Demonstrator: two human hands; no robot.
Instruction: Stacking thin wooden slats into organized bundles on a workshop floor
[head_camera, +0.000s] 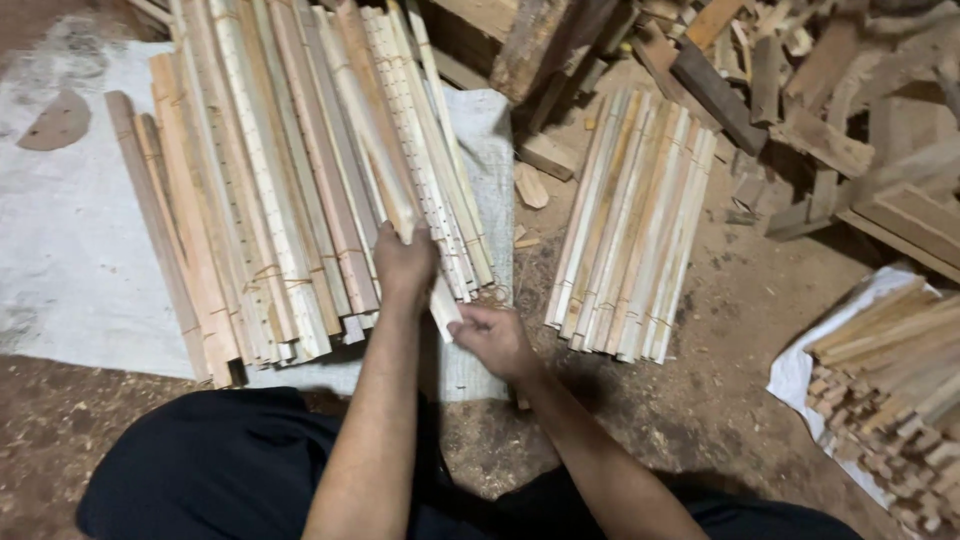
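left hand (403, 262): closed around a drilled slat (385, 150), near its lower end
right hand (492, 340): pinching that slat's bottom tip
slat pile (270, 190): on the white sack (60, 270), spread on the floor
tied bundle (632, 225): on the bare floor (740, 330), right of the sack
scrap wood (800, 100): top right

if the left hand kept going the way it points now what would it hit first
The left hand points up and away along the slat it grips, so it would probably slide further up that slat, over the big pile of drilled slats on the white sack. Depth is hard to judge.
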